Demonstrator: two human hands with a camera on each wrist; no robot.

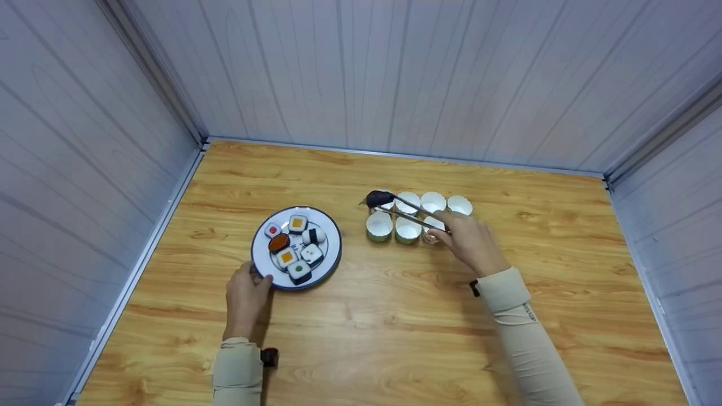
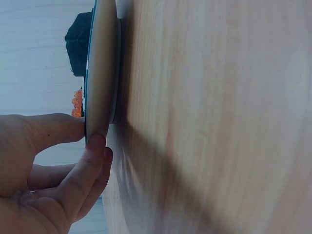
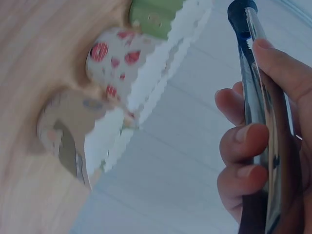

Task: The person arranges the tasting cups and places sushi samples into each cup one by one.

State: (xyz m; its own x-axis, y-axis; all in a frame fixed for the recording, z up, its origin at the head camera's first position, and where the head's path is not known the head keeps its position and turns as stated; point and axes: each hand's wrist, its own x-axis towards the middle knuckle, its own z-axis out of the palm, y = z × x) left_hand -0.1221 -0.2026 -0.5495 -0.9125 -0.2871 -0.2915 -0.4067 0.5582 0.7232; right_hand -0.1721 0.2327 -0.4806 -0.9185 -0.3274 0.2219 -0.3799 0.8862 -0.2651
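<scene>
My left hand pinches the near-left rim of a white plate with a blue edge, thumb on top and fingers beneath, as the left wrist view shows. Several sushi pieces lie on the plate, among them an orange-topped one and a white one with a dark band. My right hand grips metal tongs. Between their tips is a dark, rounded piece with a small greenish end; its kind is unclear. It hangs over the back-left cup, partly hiding it.
Several paper baking cups stand in two rows, such as a front-left one and a back-right one. In the right wrist view, one cup has a red pattern. Pale panel walls enclose the wooden table.
</scene>
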